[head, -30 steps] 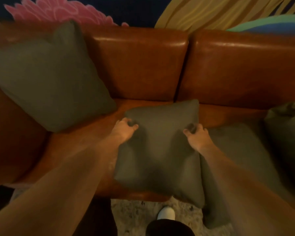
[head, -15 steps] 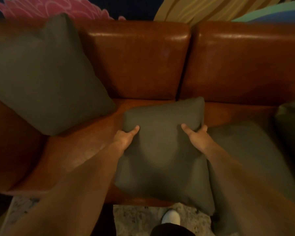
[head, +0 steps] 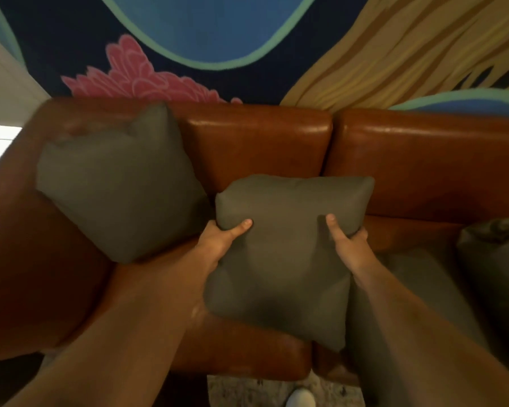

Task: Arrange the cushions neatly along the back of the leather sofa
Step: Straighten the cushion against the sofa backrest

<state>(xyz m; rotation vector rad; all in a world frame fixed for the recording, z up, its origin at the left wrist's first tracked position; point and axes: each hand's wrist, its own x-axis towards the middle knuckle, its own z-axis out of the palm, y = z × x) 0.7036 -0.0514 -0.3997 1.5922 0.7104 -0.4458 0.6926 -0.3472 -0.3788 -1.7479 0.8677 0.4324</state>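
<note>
A grey-green cushion [head: 288,259] is lifted off the seat of the brown leather sofa [head: 262,148], its top edge tilted toward the backrest. My left hand [head: 218,242] grips its left side, thumb on the front. My right hand [head: 347,242] grips its right side the same way, with the fingers behind and hidden. A larger cushion [head: 115,183] leans in the sofa's left corner against the back and armrest. Another cushion [head: 417,289] lies flat on the seat to the right. A further one [head: 494,259] sits at the right edge.
A colourful painted wall [head: 218,39] rises behind the sofa. Pale carpet [head: 262,392] and a white shoe [head: 301,399] show below the seat's front edge. The left armrest [head: 18,230] bounds the seat on the left.
Both hands have gone from resting on the cushion to gripping its sides and have lifted it up off the seat toward the backrest. The camera has tilted upward, showing more wall.
</note>
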